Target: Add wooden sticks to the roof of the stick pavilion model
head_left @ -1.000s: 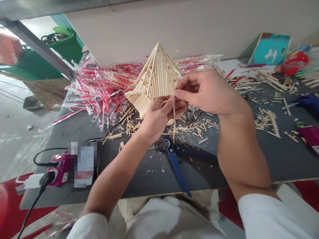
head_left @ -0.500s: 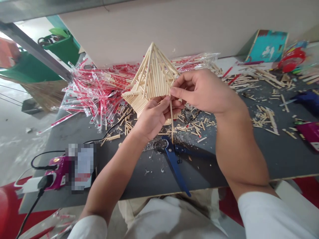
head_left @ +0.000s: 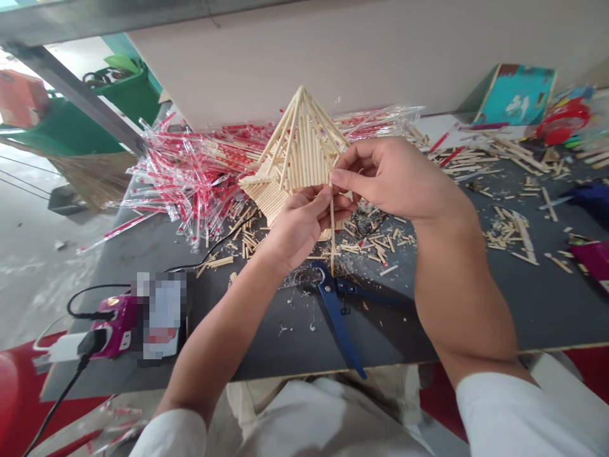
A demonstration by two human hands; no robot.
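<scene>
A pointed roof-like model (head_left: 304, 149) built of thin pale wooden sticks is held up above the table, its lower part ridged like a fan. Beneath its front edge, my left hand (head_left: 307, 222) grips it, thumb on top and fingers curled behind. My right hand (head_left: 380, 178) is closed in a pinch at the model's right corner, on the upper end of a loose wooden stick (head_left: 332, 235) that hangs down almost upright. The left thumb meets this stick near its top. Blue-handled cutters (head_left: 340, 327) lie on the table below both hands.
Clear wrappers with red marks (head_left: 190, 171) pile up at the back left. Cut stick pieces (head_left: 509, 235) litter the grey table (head_left: 266, 343). A blurred phone-like device (head_left: 164, 317) and purple power strip (head_left: 114, 324) with cables lie front left. A turquoise board (head_left: 516, 95) leans at the back.
The whole view has shifted slightly, so things appear a little further right and lower. Both hands keep the same hold on the model and the stick.
</scene>
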